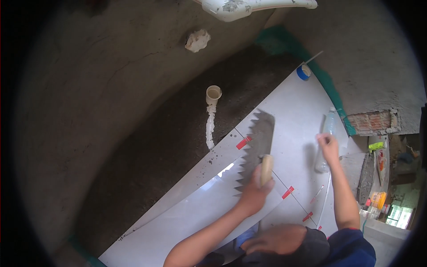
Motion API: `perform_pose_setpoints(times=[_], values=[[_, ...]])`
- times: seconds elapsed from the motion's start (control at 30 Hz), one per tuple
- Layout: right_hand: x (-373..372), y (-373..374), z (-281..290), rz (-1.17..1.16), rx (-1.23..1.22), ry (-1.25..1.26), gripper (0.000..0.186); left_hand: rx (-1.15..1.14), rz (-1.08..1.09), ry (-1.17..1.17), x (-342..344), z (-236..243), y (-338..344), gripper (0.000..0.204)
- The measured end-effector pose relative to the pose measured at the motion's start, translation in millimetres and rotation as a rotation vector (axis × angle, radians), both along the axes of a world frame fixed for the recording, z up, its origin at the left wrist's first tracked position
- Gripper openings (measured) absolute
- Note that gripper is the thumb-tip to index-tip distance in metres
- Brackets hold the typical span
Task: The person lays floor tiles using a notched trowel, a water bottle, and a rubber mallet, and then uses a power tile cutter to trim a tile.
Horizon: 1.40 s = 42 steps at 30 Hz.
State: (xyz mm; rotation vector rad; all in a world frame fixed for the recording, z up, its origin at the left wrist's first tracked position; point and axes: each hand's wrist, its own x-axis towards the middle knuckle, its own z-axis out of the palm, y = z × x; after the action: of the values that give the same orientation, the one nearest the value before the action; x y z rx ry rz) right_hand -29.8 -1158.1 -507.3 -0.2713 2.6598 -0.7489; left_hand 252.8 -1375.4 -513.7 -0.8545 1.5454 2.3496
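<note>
A large notched trowel (262, 133) is in my left hand (255, 191), fingers wrapped round its pale wooden handle (266, 170). The blade is tilted up over the white tiles (298, 115), its toothed edge facing left. At the right, my right hand (328, 149) is curled closed and slightly blurred. It overlaps a clear plastic bottle (330, 122); I cannot tell whether the fingers grip it. Red levelling wedges (288, 192) sit along the tile joints, another red wedge (244, 142) just left of the blade.
A blue-and-white ring (304, 72) rests at the tiles' far corner. Left of the tiles, dark rough ground holds an upright pipe stub (213, 93). A white pipe (227, 10) hangs at the top. Exposed brick (371, 123) and a yellow container (378, 199) are at the right.
</note>
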Motion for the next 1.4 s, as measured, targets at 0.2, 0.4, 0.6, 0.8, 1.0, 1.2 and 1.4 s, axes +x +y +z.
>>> perform_pose_setpoints(times=[0.2,0.4,0.6,0.8,1.0,1.2,1.4], values=[[129,-81,23,-0.055,-0.676,-0.793,0.036,-0.432,0.066,0.315,-41,15,46,0.066],[52,-49,-9,-0.266,-0.235,-0.511,0.009,-0.644,-0.485,0.381,40,28,-58,0.051],[2,15,-57,-0.269,-0.139,-0.407,0.009,-0.991,-0.611,-0.492,265,35,-182,0.037],[-4,42,-67,-0.389,-0.024,-0.276,0.018,-1.149,-0.849,-0.555,514,-8,-168,0.029],[101,-23,-51,0.298,0.089,-0.065,0.039,-0.987,0.458,-1.414,664,-75,-78,0.059],[207,-65,-56,0.182,0.225,-0.567,0.070,-0.172,0.973,-1.052,677,-88,-50,0.053],[214,-57,-57,0.067,0.279,-0.441,0.081,-0.230,1.222,-0.906,616,-98,-54,0.053]])
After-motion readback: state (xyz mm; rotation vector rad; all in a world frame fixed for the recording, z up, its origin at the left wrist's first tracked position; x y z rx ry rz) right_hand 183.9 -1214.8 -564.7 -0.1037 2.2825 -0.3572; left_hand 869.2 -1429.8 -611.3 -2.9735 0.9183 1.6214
